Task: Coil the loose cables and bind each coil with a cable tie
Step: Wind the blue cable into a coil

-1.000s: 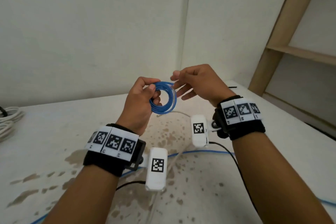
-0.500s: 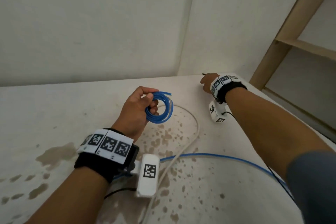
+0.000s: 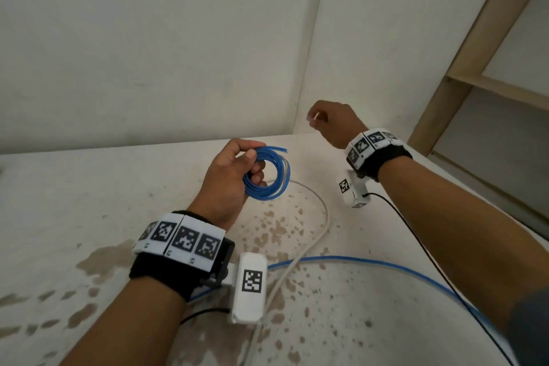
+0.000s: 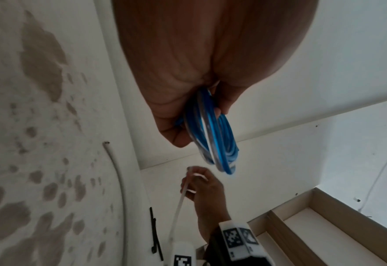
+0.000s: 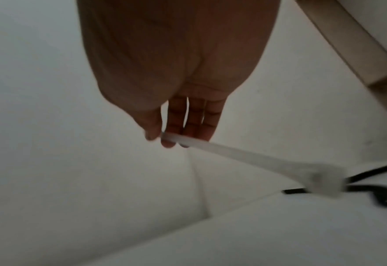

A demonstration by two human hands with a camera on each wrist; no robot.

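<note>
We find the blue coil (image 3: 266, 174) at centre frame of the head view, wound into several tight loops and raised off the table (image 3: 89, 187). The left hand (image 3: 228, 178) has thumb and fingers curled around its left side, and one cut end pokes out at the top. No tie is on it yet.

At upper right of centre, the right hand (image 3: 329, 122) is lifted clear of the surface and pinches a white cable tie (image 5: 233, 154) between thumb and fingertips. In the right wrist view the strap runs down to lower right and ends in its blurred locking head. Coil and tie are apart.

In our judgement, winding of this cable is done and binding is not yet begun: the tie has to go round the bundle, through its head, and be pulled tight.

More remains. A white cable (image 3: 312, 235) lies loose in a curve across the middle of the table, and a blue cable (image 3: 386, 266) runs across the lower right, neither coiled. A black cable tie (image 4: 154, 234) lies on the table at the bottom of the left wrist view.

The table is off-white with brown blotches across its centre and lower left. It sits in a corner of plain white walls (image 3: 148, 38). A pale wooden shelf frame (image 3: 475, 38) stands at the right edge.
</note>
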